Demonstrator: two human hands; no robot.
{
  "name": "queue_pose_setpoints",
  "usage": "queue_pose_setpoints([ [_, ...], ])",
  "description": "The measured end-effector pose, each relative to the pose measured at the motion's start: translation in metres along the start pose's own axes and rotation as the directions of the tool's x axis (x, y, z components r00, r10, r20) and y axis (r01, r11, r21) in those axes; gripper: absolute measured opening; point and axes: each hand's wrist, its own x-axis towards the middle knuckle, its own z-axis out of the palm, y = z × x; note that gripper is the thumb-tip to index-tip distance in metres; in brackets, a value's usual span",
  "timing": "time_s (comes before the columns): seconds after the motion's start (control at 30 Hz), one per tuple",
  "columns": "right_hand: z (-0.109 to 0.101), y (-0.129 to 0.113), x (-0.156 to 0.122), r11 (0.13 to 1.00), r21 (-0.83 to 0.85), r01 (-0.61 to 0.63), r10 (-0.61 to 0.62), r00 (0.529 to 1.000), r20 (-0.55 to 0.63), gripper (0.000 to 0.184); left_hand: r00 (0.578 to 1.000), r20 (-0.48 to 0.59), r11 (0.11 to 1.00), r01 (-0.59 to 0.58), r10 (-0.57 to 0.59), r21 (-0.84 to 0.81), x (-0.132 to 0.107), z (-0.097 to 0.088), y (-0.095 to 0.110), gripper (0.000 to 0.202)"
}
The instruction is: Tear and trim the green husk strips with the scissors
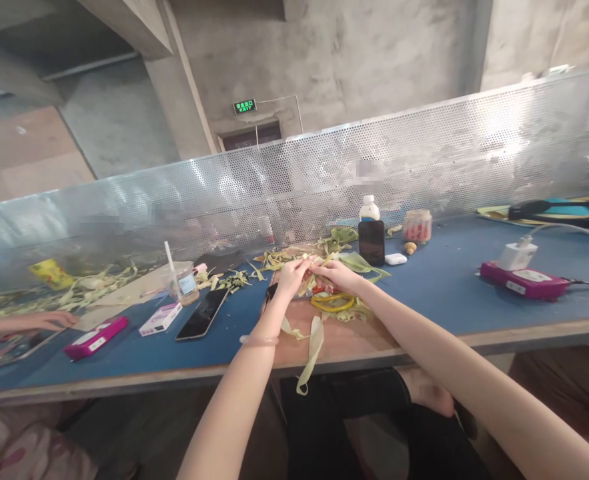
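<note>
My left hand and my right hand are close together over the brown board in front of me. Their fingertips pinch some pale yellow corn husk between them; its shape is partly hidden by the fingers. Beneath my right hand lies a yellow ring-shaped thing, with something red beside it. A long pale husk strip hangs over the table's front edge. More green husk spreads just beyond my right hand.
Left of me are a phone, a cup with a straw, a small box and a magenta power strip. Behind stand a bottle, an upright phone and a jar. Another person's hand rests far left.
</note>
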Motion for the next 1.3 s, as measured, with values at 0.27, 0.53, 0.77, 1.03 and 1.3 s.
queue_pose_setpoints([
  [0.27, 0.003, -0.002, -0.003, 0.998, -0.032, 0.046, -0.045, 0.999, 0.008, 0.035, 0.997, -0.074, 1.000, 0.020, -0.019, 0.006, 0.000, -0.002, 0.000, 0.046],
  [0.53, -0.001, -0.004, -0.003, 0.994, -0.105, -0.012, 0.002, 0.996, -0.087, 0.041, 0.863, -0.481, 0.985, 0.095, -0.153, -0.142, 0.012, -0.018, -0.024, 0.057],
  [0.77, 0.003, -0.001, -0.006, 0.815, -0.571, 0.094, -0.013, 0.989, 0.145, 0.027, 0.771, -0.607, 0.974, 0.224, -0.191, -0.021, 0.017, -0.025, -0.043, 0.048],
  [1.03, 0.030, -0.022, -0.017, 0.760, -0.537, 0.365, -0.110, 0.887, 0.448, 0.031, 0.736, -0.572, 0.931, 0.322, -0.362, -0.174, 0.025, -0.022, -0.061, 0.034],
  [1.3, 0.051, -0.030, -0.022, 0.800, -0.501, 0.330, -0.024, 0.852, 0.523, 0.018, 0.742, -0.551, 0.921, 0.356, -0.382, -0.159, 0.028, -0.020, -0.070, 0.030],
])
